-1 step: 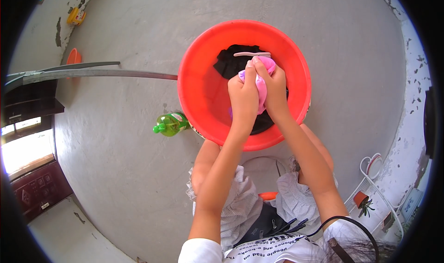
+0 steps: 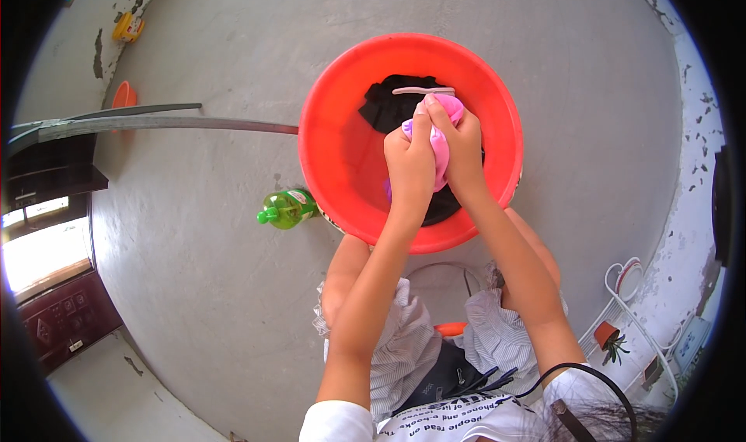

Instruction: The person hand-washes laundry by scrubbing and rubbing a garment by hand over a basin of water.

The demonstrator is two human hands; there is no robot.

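A round red plastic basin (image 2: 334, 131) sits on a grey concrete floor (image 2: 217, 46), seen from above. Inside it lies a black cloth (image 2: 385, 104) toward the far side. Over the basin's middle, the left hand (image 2: 409, 162) and right hand (image 2: 460, 151) are pressed together, both closed tightly around a bunched pink cloth (image 2: 440, 151) held between them. A green bottle (image 2: 286, 208) lies on its side just left of the basin's near rim. A long grey metal bar (image 2: 155, 123) reaches toward the basin from the left.
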